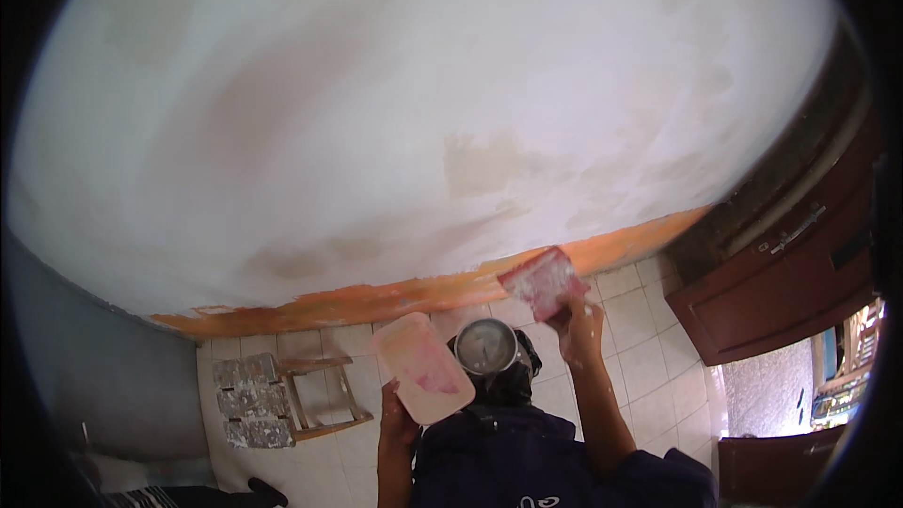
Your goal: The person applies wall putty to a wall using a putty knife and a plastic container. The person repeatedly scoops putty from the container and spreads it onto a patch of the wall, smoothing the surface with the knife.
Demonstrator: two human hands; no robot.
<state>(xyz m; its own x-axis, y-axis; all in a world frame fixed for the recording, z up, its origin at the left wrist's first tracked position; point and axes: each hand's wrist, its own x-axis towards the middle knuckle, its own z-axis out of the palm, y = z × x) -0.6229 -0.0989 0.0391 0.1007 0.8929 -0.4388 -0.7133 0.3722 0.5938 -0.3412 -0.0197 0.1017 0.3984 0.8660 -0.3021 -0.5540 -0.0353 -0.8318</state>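
Note:
My left hand (400, 409) grips a pale rectangular plastic tray (414, 353) with pink smears on its surface. My right hand (572, 325) is closed on a flat red scraper (544, 277) smeared with white paste, held up near the lower wall. Between my hands, in front of my body, a round metal can (485, 346) with greyish contents stands by something black, partly hidden. The white wall (395, 66) fills the upper view, with beige and grey patches and a ragged orange band (640, 240) along its foot.
A paint-spattered wooden step stool (249, 400) lies on the tiled floor (630, 310) at left. A grey wall (113, 339) borders the left side. At right are brown panelled doors (752, 301) and an opening to a bright area. A dark striped item (169, 494) is at lower left.

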